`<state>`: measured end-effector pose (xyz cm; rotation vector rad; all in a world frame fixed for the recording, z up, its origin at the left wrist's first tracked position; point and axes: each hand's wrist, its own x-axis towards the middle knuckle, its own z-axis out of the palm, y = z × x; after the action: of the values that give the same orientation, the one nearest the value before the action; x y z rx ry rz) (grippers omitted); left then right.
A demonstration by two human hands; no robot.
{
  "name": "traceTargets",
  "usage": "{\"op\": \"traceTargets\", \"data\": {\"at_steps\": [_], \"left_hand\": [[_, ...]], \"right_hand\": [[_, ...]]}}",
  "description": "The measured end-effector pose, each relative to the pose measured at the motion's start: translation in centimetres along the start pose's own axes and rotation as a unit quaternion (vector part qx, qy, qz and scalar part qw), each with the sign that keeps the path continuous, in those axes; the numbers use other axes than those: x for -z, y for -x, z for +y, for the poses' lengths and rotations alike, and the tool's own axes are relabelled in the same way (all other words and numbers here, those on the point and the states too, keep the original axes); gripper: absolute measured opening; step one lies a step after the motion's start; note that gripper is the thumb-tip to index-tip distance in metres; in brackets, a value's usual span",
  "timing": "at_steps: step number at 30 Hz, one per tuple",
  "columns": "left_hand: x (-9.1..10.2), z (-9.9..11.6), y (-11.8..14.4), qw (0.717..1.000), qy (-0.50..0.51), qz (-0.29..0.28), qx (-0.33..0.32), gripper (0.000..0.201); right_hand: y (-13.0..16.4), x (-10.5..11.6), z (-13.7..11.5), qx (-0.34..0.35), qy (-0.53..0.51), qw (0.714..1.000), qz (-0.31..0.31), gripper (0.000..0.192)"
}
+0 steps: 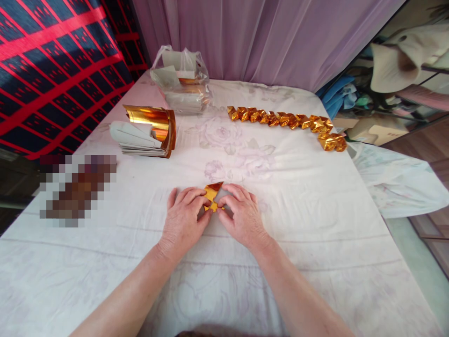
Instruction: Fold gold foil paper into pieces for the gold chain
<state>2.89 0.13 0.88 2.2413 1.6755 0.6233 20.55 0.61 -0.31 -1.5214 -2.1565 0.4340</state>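
Note:
Between my hands, at the middle of the table, lies a small sheet of gold foil paper (pixel 212 193), partly folded, with a darker copper-coloured flap at its top. My left hand (pixel 186 213) has its curled fingers and thumb on the left side of the paper. On the opposite side, my right hand (pixel 242 210) pinches the paper's right and lower edges. The thumbs almost meet at the lower edge. Fingers hide part of the folds.
A curved stack of gold foil paper (pixel 150 119) stands back left, near a clear plastic bag (pixel 180 82) of more sheets. A row of folded gold foil pieces (pixel 280 119) runs along the back right. A shelf with a hat (pixel 398 61) stands beyond the right edge.

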Motion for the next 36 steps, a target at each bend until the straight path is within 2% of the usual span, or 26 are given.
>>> {"op": "traceTargets", "data": {"at_steps": [19,31,36], "left_hand": [[0.27,-0.05,-0.07,1.0,0.012,-0.014,0.004,0.013],[0.23,-0.28,-0.01,1.0,0.02,-0.018,-0.001,0.014],[0.34,-0.53,-0.02,0.999,0.022,-0.025,-0.007,0.015]], "right_hand": [[0.02,-0.22,-0.51,-0.018,-0.012,1.0,0.017,0.002],[-0.07,0.0,-0.05,-0.015,-0.03,0.999,-0.001,0.01],[-0.01,-0.08,-0.35,-0.011,-0.009,1.0,0.0,0.005]]}}
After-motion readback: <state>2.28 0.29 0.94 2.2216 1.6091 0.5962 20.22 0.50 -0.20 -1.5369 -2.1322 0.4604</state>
